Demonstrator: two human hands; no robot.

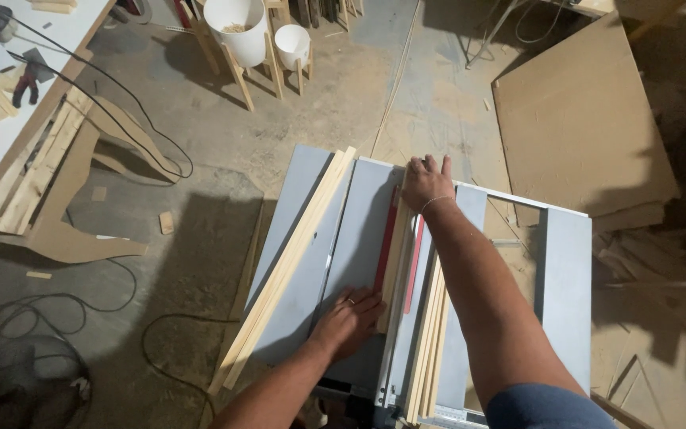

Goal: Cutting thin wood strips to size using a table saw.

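Observation:
I look down on a grey table saw (565, 278). My left hand (348, 319) lies flat on the near part of the table, its fingers pressing the near end of a thin wooden strip (395, 254) that runs along the red insert (385, 238). My right hand (426, 183) reaches across to the far edge of the table and rests, fingers spread, on the far end of the strips there. Several more pale strips (430, 342) lie stacked under my right forearm. Another bundle of long strips (295, 254) lies diagonally over the table's left side.
A large brown board (581, 119) leans on the floor at the far right. White buckets on wooden stands (236, 28) stand at the back. A workbench with tools and wood (17, 119) fills the left. Black cables (65, 318) snake over the dusty floor.

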